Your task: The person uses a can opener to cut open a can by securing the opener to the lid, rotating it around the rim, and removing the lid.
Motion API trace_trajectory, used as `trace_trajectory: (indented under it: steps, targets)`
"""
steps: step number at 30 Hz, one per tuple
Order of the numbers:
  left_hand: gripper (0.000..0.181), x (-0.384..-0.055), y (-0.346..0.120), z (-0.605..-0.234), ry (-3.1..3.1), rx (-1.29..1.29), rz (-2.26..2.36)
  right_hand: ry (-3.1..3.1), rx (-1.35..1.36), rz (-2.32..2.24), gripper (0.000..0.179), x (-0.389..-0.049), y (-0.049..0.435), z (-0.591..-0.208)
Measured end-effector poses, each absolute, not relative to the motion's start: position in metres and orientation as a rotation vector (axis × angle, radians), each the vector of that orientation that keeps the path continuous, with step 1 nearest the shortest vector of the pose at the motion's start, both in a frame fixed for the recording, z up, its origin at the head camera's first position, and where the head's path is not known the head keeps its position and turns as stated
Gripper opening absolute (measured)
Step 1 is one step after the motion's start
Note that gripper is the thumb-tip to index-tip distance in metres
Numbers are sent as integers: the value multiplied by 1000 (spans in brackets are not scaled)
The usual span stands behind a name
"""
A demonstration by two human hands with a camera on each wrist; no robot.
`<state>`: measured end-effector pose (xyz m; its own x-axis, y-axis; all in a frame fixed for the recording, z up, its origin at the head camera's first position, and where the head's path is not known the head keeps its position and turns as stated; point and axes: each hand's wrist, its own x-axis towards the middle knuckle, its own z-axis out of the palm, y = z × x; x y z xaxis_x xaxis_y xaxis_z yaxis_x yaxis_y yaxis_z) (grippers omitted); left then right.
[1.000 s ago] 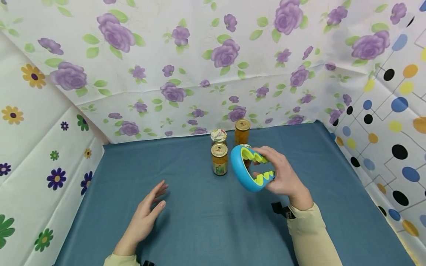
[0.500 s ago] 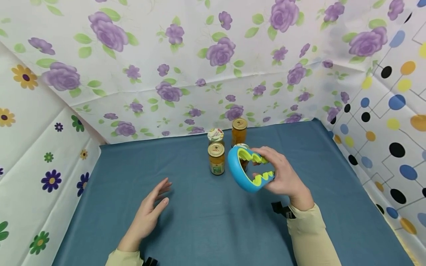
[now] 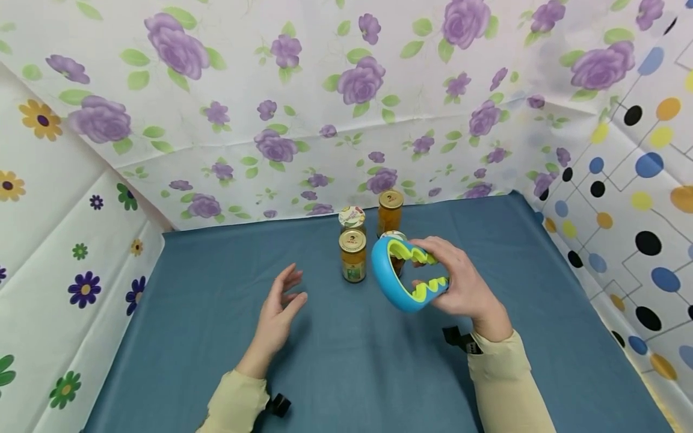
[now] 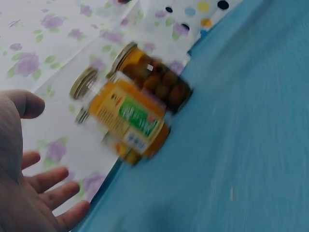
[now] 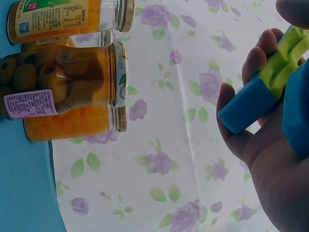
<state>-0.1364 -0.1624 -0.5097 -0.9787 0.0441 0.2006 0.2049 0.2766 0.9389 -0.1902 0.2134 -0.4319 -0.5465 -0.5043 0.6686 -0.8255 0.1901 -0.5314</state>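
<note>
My right hand (image 3: 468,288) grips a blue jar opener (image 3: 385,273), a looped tool with lime-green wavy teeth inside, held above the table. In the right wrist view its blue end (image 5: 248,108) lies against the curled fingers. My left hand (image 3: 277,322) is raised with fingers apart and holds nothing, left of the jars. The nearest jar (image 3: 354,261) has a gold lid and orange contents. Behind it stands a jar with a patterned white lid (image 3: 352,216). A taller gold-lidded jar (image 3: 390,216) is at the back right. A jar of dark round fruit (image 5: 53,72) is partly hidden behind the opener.
A blue cloth (image 3: 216,264) covers the table. A purple-flowered sheet (image 3: 314,120) rises right behind the jars. A daisy-print sheet (image 3: 49,252) stands on the left and a dotted sheet (image 3: 644,198) on the right.
My left hand has moved right and forward, closer to the jars, with its fingers still apart. The right hand holds the jar opener in nearly the same place. The head view has shifted slightly.
</note>
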Motion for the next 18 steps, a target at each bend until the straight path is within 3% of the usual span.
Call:
trace_trajectory:
  steps: [11,18]
  targets:
    - [93,-186,-99,-516,-2399,-53,-1923,-2182,1221,1277,64,-190,217,-430]
    - [88,-211,-71,-537,-2464,-69,-1828,-2222,1209,1267,63,-192,219,-432]
